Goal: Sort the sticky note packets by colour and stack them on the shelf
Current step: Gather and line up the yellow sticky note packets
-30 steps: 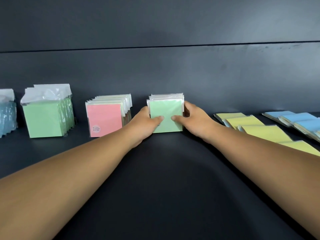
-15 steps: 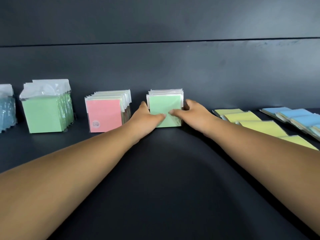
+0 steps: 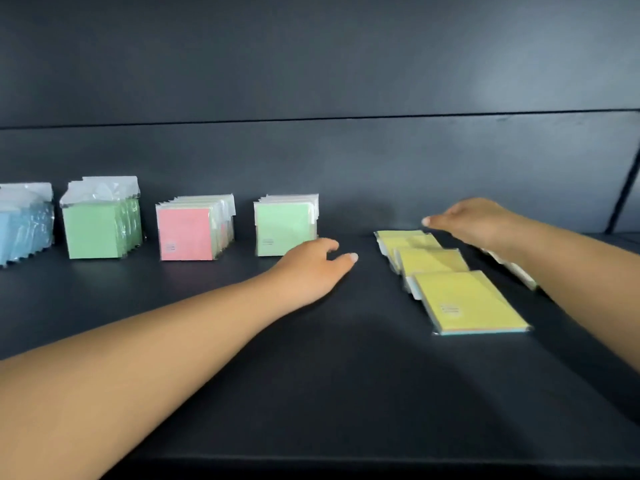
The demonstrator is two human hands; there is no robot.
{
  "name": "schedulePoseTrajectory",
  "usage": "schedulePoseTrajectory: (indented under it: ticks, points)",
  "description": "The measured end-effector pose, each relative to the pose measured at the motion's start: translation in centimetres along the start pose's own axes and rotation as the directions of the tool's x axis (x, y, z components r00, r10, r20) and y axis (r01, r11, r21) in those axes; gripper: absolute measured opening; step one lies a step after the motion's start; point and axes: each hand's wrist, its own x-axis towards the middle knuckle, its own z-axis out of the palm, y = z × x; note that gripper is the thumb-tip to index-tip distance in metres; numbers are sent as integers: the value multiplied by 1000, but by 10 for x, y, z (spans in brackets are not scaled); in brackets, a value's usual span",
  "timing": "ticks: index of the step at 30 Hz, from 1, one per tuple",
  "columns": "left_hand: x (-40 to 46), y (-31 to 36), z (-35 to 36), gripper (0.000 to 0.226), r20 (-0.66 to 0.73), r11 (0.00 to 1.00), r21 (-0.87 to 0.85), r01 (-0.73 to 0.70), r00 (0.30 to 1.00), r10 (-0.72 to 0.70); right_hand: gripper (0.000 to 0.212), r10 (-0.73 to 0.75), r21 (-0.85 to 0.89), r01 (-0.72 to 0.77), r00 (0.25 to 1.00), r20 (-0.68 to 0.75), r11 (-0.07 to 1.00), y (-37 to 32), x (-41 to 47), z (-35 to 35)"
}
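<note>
Upright rows of sticky note packets stand along the back of the dark shelf [image 3: 329,358]: blue packets [image 3: 24,226] at far left, then a green row [image 3: 100,225], a pink-fronted row [image 3: 190,232] and a light green row [image 3: 285,225]. Several yellow packets [image 3: 450,289] lie flat in an overlapping line at right. My left hand [image 3: 311,268] hovers just right of the light green row, fingers relaxed, holding nothing. My right hand [image 3: 474,220] reaches above the far end of the yellow line, fingers extended, empty. More flat packets beside my right forearm are mostly hidden.
The shelf's dark back wall [image 3: 346,161] rises right behind the upright rows. A white packet edge [image 3: 512,268] shows beside my right forearm. Bare shelf surface lies in front of the rows, toward the front edge.
Both hands have let go of the light green row, which stays standing. My left hand drew back a little to the right; my right hand swung right over the yellow packets.
</note>
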Motion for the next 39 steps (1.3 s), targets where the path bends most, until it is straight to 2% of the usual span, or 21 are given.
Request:
schedulePoseTrajectory:
  ticks: [3,4,6,8,13,17,20,23,25,26,29,31,33,36,37,39]
  points:
    - [17,24,20,31,-2,998,-20,66,998,-66,43,30,79,-38,995,99,996,16,8,5]
    - [24,31,25,31,-16,995,-23,96,995,-96,49,41,115,-56,991,130,992,20,12,7]
    - [38,41,33,42,-17,988,-11,152,988,-152,59,34,142,-62,982,186,988,24,20,12]
    - [48,48,37,54,-10,978,3,211,978,-211,59,31,135,-60,979,203,989,21,29,16]
    - [75,53,46,56,15,973,-20,229,973,-229,55,56,174,-93,977,205,980,12,55,22]
    - [89,49,59,60,54,978,-41,204,978,-202,44,103,337,-158,979,175,928,14,66,29]
    - [91,45,60,58,9,969,-161,187,982,-188,18,136,558,-183,983,125,809,21,73,31]
    - [94,37,57,48,-75,898,-426,114,984,-160,7,108,746,-121,992,66,655,23,75,31]
    - [91,37,56,42,-123,850,-526,38,985,-121,37,57,812,-32,998,-1,583,24,73,29]
    - [89,39,56,39,-145,826,-564,4,984,-104,44,9,817,39,998,-54,576,23,71,27]
    - [90,42,57,32,-211,729,-679,-83,974,-86,26,-150,787,236,972,-183,570,18,63,18]
    - [91,45,54,26,-249,663,-737,-129,964,-89,23,-207,783,292,955,-211,550,14,55,13]
    - [91,46,49,26,-254,600,-787,-141,961,-107,22,-244,807,294,951,-191,512,13,52,14]
    - [82,44,41,22,-223,547,-828,-122,967,-121,14,-258,885,173,964,-62,433,12,44,11]
    - [77,45,37,16,-214,552,-826,-118,970,-113,10,-274,890,140,962,-18,433,13,41,10]
    - [66,46,26,7,-192,564,-819,-110,977,-89,10,-256,843,100,965,46,529,17,37,7]
